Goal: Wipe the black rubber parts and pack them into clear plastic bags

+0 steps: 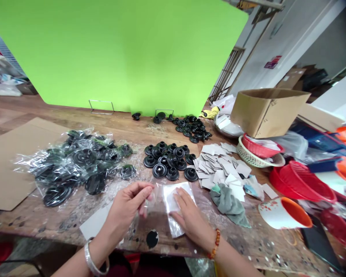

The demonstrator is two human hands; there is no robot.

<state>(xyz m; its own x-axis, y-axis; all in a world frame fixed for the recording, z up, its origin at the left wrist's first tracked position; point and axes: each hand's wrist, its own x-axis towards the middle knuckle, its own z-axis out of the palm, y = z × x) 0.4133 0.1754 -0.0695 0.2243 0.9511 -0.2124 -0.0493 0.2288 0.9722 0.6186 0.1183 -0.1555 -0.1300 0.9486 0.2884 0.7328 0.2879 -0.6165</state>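
My left hand [126,207] pinches the left edge of a clear plastic bag [173,209] that lies on the wooden table [31,219]. A white card [177,194] is inside the bag. My right hand [190,217] rests flat on the bag and card, fingers stretched out. A cluster of loose black round parts [168,159] sits just beyond the bag. One black round part [152,238] lies near the table's front edge between my wrists.
Bagged black parts [80,165] are heaped at the left on cardboard [8,161]. A pile of white cards [222,167] and a grey cloth [229,204] lie to the right. Red baskets [302,182], a cup [285,212] and a cardboard box [266,109] crowd the right side. More black parts [192,129] lie farther back.
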